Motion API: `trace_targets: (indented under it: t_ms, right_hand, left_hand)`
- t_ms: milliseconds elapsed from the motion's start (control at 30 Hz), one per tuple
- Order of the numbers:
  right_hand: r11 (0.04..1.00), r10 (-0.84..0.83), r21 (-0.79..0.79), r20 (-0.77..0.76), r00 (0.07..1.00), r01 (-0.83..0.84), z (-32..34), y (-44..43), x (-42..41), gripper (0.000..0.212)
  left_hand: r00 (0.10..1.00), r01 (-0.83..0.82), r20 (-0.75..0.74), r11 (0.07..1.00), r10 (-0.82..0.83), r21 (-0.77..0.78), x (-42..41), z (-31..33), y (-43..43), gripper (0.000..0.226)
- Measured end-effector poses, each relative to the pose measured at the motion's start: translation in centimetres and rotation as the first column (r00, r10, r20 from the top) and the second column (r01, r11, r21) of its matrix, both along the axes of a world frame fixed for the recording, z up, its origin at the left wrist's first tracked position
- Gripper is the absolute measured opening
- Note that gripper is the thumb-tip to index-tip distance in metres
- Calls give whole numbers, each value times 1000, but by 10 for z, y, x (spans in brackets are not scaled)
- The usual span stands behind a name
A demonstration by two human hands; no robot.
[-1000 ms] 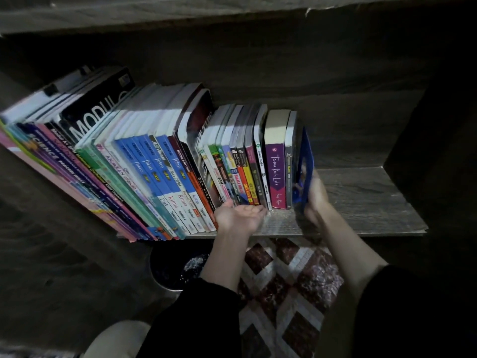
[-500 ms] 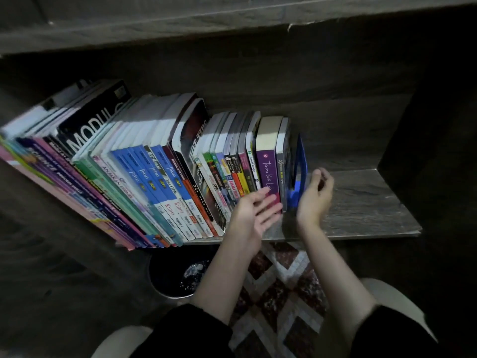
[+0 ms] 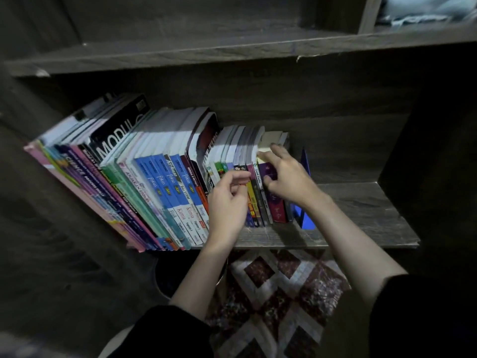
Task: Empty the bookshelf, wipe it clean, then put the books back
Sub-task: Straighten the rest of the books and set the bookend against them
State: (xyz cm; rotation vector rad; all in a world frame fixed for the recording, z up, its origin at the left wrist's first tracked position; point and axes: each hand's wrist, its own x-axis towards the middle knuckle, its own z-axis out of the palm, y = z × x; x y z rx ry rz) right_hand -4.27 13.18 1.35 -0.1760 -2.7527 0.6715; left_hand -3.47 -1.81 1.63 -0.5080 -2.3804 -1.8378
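A row of books fills the left and middle of the wooden shelf (image 3: 361, 215). Tall textbooks (image 3: 154, 182) lean to the left, and small paperbacks (image 3: 232, 151) stand upright beside them. A purple book (image 3: 277, 210) is near the row's right end, next to a blue bookend (image 3: 305, 219). My right hand (image 3: 289, 177) grips the purple book, with fingers hooked over its top edge and the thumb on the spine. My left hand (image 3: 228, 202) is curled against the paperback spines, its thumb and fingertips pinching one of them.
An upper shelf board (image 3: 232, 55) hangs close above the books, with pale cloth (image 3: 426, 9) on it at the right. A dark side panel (image 3: 426, 177) closes the shelf's right end. Below are a patterned rug (image 3: 271, 293) and a dark round bin (image 3: 165, 277).
My right hand let go of the blue bookend and moved left onto the top of the purple book. My left hand rose from the shelf's front edge to the paperback spines.
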Motion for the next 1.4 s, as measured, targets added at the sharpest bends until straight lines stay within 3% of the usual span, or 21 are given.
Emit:
trace_targets:
  t_ms: [133, 267, 367, 433, 467, 533, 600, 667, 733, 800, 900, 933, 1000, 1067, 1133, 1267, 1400]
  right_hand:
    - [999, 28, 33, 25, 999, -28, -1, 2, 1, 58]
    - [989, -75, 127, 19, 997, 72, -4, -3, -1, 65]
    - [993, -67, 73, -324, 944, 96, -6, -43, 6, 56]
    - [994, 59, 114, -541, 839, 4, -14, -85, 12, 44]
    - [985, 147, 162, -566, 811, -66, -26, -107, 13, 37]
    - [971, 239, 69, -406, 882, -230, -52, -150, 12, 27]
    - [924, 167, -339, -61, 984, -177, -83, -188, 9, 24]
    - [680, 89, -723, 250, 964, 125, -107, -218, 2, 30]
    - [393, 50, -889, 278, 959, 237, -119, -241, -6, 35]
    - [169, 12, -964, 208, 978, 203, -113, -258, -9, 37]
    - [-313, 24, -936, 163, 986, 163, -108, -263, -11, 50]
    - [-419, 43, -891, 173, 984, 175, -109, -259, -13, 53]
    - [-538, 87, -818, 188, 978, 205, -106, -249, -18, 61]
    - [-589, 118, -771, 215, 969, 243, -106, -240, -28, 89]
    - [-636, 165, -714, 246, 955, 293, -97, -237, -31, 78]
    - [-747, 183, -571, 315, 931, 340, -85, -238, -36, 48]
    - [-703, 69, -633, 394, 917, 325, -80, -249, -39, 46]
  left_hand:
    - [999, -48, 15, 999, 48, 17, 5, -9, -6, 28]
    - [958, -268, -87, 961, 274, 68, 6, -19, -34, 32]
    - [862, -477, -90, 858, 499, 191, -1, -30, -73, 25]
    - [797, -595, 16, 779, 604, 197, -10, -41, -103, 25]
    - [773, -633, 101, 751, 627, 186, -16, -48, -117, 28]
    - [746, -657, 343, 715, 570, 239, -29, -63, -142, 35]
    - [695, -674, 602, 648, 393, 355, -37, -71, -161, 44]
    - [653, -678, 717, 611, 245, 408, -41, -77, -169, 53]
    - [680, -634, 700, 654, 218, 412, -44, -81, -172, 62]
    - [710, -579, 681, 700, 180, 418, -47, -81, -168, 64]
    - [664, -647, 732, 607, 153, 461, -45, -75, -166, 38]
    - [635, -674, 760, 579, 137, 458, -44, -72, -165, 28]
    - [612, -699, 791, 481, 20, 529, -48, -70, -160, 30]
    - [615, -718, 786, 365, -67, 593, -50, -66, -158, 35]
    - [632, -721, 770, 301, -85, 625, -50, -60, -155, 39]
    - [659, -699, 751, 335, -42, 632, -53, -67, -153, 39]
    - [656, -697, 754, 396, 14, 598, -59, -73, -161, 37]
